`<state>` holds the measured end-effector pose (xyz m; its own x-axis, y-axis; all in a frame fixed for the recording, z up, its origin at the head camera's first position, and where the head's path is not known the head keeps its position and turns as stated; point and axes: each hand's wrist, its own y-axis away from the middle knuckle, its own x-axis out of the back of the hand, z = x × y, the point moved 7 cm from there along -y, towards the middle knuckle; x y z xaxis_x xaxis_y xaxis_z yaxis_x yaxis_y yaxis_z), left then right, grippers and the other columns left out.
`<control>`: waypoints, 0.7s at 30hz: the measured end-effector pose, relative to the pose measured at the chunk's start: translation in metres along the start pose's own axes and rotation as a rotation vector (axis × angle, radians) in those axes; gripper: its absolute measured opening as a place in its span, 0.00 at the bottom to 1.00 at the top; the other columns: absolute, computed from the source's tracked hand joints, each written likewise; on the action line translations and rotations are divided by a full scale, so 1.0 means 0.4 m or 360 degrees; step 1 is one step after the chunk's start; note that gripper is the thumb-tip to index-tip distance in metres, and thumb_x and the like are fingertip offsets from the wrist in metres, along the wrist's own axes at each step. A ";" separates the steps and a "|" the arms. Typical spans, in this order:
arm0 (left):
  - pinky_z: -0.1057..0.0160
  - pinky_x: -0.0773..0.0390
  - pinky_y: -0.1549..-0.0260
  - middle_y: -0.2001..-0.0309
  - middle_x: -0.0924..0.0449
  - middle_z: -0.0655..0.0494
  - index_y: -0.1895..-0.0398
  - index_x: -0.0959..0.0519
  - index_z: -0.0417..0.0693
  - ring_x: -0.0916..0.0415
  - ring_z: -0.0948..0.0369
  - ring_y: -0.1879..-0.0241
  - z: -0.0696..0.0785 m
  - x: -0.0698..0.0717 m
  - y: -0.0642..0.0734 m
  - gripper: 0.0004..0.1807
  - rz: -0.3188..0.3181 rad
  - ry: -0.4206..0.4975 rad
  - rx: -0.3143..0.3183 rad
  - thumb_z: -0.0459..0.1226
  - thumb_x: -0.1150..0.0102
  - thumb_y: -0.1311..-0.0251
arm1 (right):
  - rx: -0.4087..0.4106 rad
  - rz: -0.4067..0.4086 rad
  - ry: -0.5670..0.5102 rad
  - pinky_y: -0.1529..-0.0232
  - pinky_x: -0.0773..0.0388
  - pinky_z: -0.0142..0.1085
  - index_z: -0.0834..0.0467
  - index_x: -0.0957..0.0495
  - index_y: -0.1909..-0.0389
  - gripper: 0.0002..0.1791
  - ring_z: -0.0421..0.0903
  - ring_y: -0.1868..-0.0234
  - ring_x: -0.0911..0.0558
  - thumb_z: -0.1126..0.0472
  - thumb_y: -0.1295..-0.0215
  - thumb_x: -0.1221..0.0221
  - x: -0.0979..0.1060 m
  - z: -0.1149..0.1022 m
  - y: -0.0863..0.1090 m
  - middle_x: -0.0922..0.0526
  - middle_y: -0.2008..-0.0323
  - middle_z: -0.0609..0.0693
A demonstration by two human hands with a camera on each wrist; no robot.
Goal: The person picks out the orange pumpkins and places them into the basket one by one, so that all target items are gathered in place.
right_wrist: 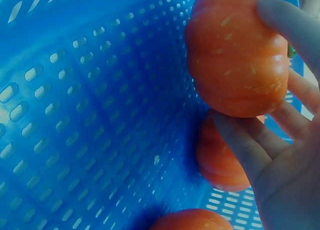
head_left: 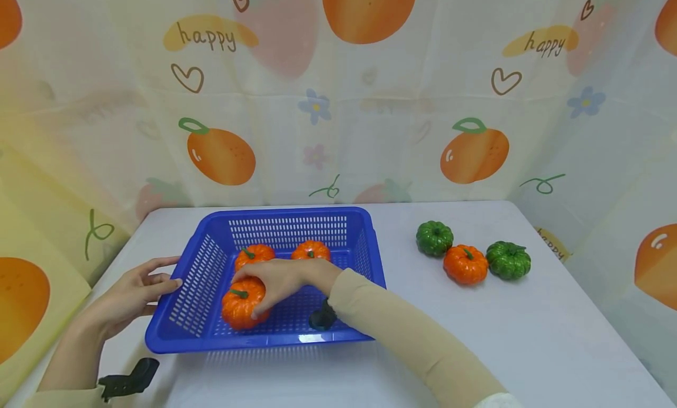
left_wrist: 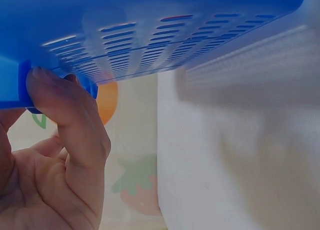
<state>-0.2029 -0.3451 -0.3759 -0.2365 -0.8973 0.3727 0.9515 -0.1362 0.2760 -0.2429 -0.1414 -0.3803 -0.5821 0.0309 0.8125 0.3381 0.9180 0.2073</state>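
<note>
A blue plastic basket with slotted walls stands on the white table. My left hand grips its left rim; in the left wrist view a fingertip presses the blue edge. Inside the basket my right hand holds a shiny orange toy pumpkin with a green stem, near the front left. In the right wrist view its thumb and fingers curl round that pumpkin. Two more orange pumpkins lie behind it, one back left, partly covered by the hand, and one back right.
Right of the basket, a green pumpkin, an orange pumpkin and another green pumpkin sit close together on the table. A fruit-printed curtain hangs behind the table. Each wrist wears a black strap device.
</note>
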 end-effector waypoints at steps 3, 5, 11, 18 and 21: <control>0.56 0.21 0.64 0.65 0.27 0.53 0.31 0.57 0.38 0.23 0.59 0.66 0.002 0.000 0.001 0.38 -0.0009 0.0017 -0.0012 0.40 0.49 0.36 | -0.0005 -0.0010 0.0015 0.47 0.35 0.24 0.43 0.39 0.39 0.35 0.34 0.49 0.32 0.45 0.47 0.36 -0.002 -0.002 -0.004 0.32 0.45 0.38; 0.56 0.21 0.64 0.66 0.27 0.54 0.31 0.57 0.38 0.23 0.59 0.66 0.002 0.000 0.001 0.38 -0.0013 0.0022 -0.0014 0.40 0.49 0.35 | -0.0010 -0.0018 0.0017 0.47 0.35 0.25 0.43 0.39 0.39 0.35 0.34 0.49 0.32 0.45 0.47 0.36 -0.002 -0.003 -0.005 0.32 0.45 0.38; 0.57 0.21 0.64 0.66 0.28 0.54 0.31 0.57 0.38 0.23 0.59 0.66 0.000 0.000 -0.001 0.38 -0.0018 0.0021 -0.0018 0.40 0.49 0.35 | -0.0049 -0.0036 0.0014 0.47 0.35 0.25 0.42 0.39 0.39 0.35 0.34 0.50 0.32 0.46 0.48 0.36 -0.005 -0.001 -0.006 0.32 0.46 0.37; 0.56 0.21 0.64 0.65 0.27 0.54 0.31 0.56 0.39 0.22 0.58 0.65 -0.001 0.000 -0.001 0.38 -0.0022 0.0031 -0.0008 0.41 0.48 0.36 | -0.0039 -0.0069 0.0041 0.44 0.36 0.26 0.42 0.39 0.39 0.35 0.33 0.47 0.32 0.46 0.48 0.35 -0.017 0.002 -0.010 0.32 0.45 0.37; 0.56 0.21 0.64 0.65 0.27 0.54 0.31 0.56 0.39 0.22 0.59 0.65 -0.001 0.001 0.000 0.38 -0.0019 0.0032 -0.0006 0.41 0.48 0.36 | -0.0027 -0.0075 0.0058 0.43 0.36 0.27 0.43 0.39 0.39 0.35 0.34 0.47 0.32 0.46 0.48 0.35 -0.023 0.004 -0.013 0.32 0.44 0.37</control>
<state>-0.2027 -0.3455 -0.3763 -0.2439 -0.9039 0.3514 0.9493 -0.1484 0.2772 -0.2407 -0.1458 -0.3897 -0.5705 -0.0272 0.8209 0.3235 0.9112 0.2551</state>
